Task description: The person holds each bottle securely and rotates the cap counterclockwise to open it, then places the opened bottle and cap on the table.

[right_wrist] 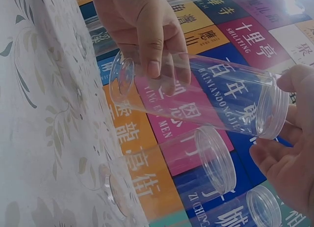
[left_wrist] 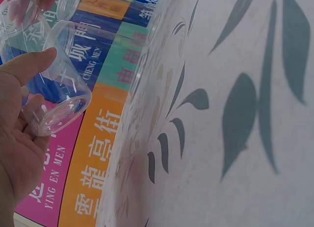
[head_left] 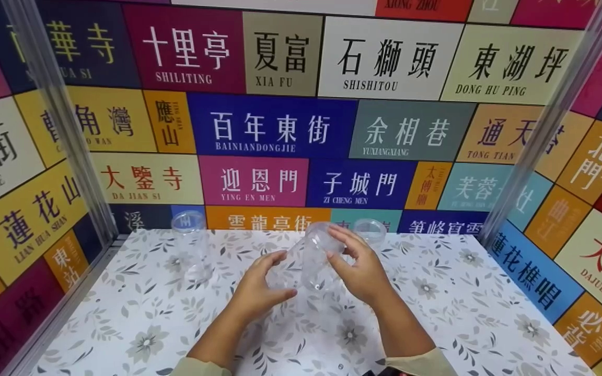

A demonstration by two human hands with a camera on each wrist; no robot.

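A clear plastic jar (right_wrist: 216, 92) is held tilted between both hands, its ridged rim toward the right. My left hand (head_left: 263, 287) grips it near the base, with the thumb on one side and the fingers seen through the wall in the right wrist view. At the rim, the thumb and fingers of my right hand (head_left: 361, 266) hold it from the other side. Just behind stands another clear jar (right_wrist: 216, 161), partly overlapped by the held one in the head view. Whether the rim carries a clear lid I cannot tell.
A third transparent jar (head_left: 191, 248) stands at the back left of the table (head_left: 149, 313), which has a floral cover. Beyond the right hand is a further clear jar (head_left: 370, 230). Colourful sign-printed panels (head_left: 272, 128) rise behind and at both sides.
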